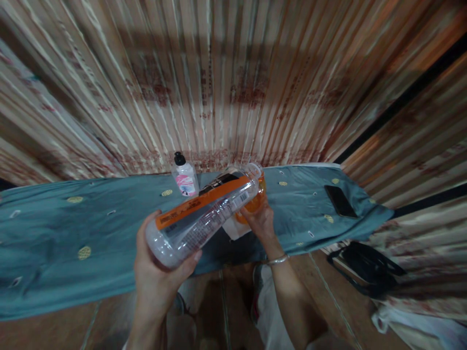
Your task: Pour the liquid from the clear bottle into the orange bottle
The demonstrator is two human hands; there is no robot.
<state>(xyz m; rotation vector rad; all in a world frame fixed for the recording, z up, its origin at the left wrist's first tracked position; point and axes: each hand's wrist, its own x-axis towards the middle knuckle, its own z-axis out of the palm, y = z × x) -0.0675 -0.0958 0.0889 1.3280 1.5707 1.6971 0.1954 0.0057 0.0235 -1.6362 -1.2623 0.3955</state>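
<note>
My left hand [156, 279] is wrapped round the base of a large clear plastic bottle [206, 214] with an orange and black label. The bottle lies tilted, its uncapped mouth pointing up and to the right. Behind that mouth, my right hand [263, 221] grips an orange see-through container [251, 204], partly hidden by the bottle. Whether the mouth touches the container, I cannot tell. A white piece [237, 228] shows below the container. Farther back stands a small clear bottle [186, 180] with a black top and a pink label.
A teal patterned cloth [109, 228] covers the narrow table. On its right side lies a black phone [340, 201]. Pleated curtains [219, 97] hang close behind the table. A dark bag [365, 267] rests low on the right, near a white bag [408, 323].
</note>
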